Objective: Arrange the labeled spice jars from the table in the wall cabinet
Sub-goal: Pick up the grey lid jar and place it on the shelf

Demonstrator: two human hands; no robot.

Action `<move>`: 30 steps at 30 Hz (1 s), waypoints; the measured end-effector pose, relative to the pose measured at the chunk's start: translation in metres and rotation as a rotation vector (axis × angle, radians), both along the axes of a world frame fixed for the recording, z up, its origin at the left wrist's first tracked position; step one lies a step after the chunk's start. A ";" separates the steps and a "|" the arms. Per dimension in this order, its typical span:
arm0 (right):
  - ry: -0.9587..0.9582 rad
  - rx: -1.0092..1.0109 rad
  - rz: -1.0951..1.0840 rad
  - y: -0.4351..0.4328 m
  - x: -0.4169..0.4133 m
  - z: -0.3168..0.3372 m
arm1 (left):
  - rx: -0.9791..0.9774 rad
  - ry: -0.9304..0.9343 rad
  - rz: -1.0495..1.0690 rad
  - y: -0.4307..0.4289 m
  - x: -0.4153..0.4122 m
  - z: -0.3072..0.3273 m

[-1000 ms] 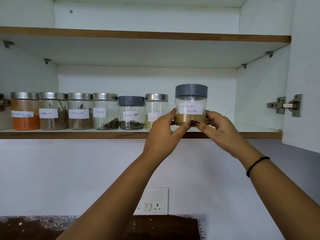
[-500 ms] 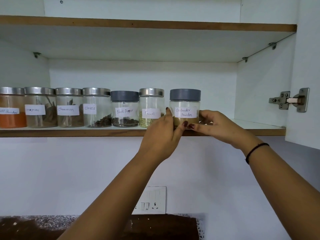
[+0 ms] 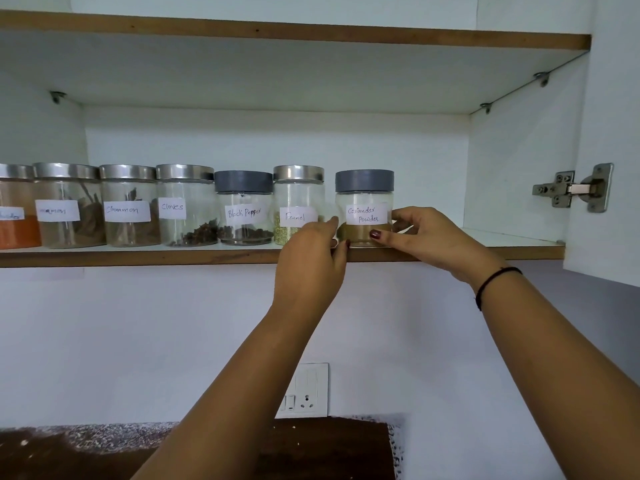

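Glass Coriander Powder jar (image 3: 364, 209), grey lid, tan powder in its lower part, stands upright on the lower shelf (image 3: 138, 256) of the wall cabinet. It is close to the shelf's front edge and is the last jar on the right of the row. Its label faces outward.

The left hand (image 3: 311, 261) has its grip closed on the jar's left side, with fingers in the gap beside the Fennel jar (image 3: 298, 202). The right hand (image 3: 433, 237) has its grip closed on the right side, thumb low on the front.

Judgement: the step in hand is seating and aligning. To do it well:
- Set the base flat and in line with its neighbours.
- Keep the label square to the front.
- Match the gap to Fennel without knocking that jar.
- Release the fingers sideways so they do not drag the jar.

Further left stand the Black Pepper jar (image 3: 244, 209), Cloves jar (image 3: 185, 206) and Cinnamon jar (image 3: 128, 206). A door hinge (image 3: 571, 190) sits to the right, a wall socket (image 3: 306, 391) below, and the dark bench (image 3: 69, 452) lowest.
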State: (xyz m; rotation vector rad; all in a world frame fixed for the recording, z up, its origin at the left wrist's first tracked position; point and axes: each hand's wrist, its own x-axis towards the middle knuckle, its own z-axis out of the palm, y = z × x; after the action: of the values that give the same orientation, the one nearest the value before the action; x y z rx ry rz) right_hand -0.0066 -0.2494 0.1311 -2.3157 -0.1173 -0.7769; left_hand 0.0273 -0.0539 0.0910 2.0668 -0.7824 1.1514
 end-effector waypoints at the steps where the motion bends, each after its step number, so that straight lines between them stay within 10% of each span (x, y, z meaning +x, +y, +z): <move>1: -0.008 -0.006 -0.019 0.000 0.001 0.000 | -0.007 -0.005 -0.004 -0.001 0.000 -0.001; 30: -0.174 -0.046 -0.372 0.019 0.007 -0.010 | -0.067 -0.061 0.002 -0.007 0.008 -0.011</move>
State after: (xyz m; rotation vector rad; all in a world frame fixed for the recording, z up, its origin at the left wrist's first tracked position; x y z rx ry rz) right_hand 0.0000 -0.2307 0.1211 -2.3404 0.2278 -1.1709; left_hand 0.0351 -0.0609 0.0797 1.9857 -0.7608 1.2304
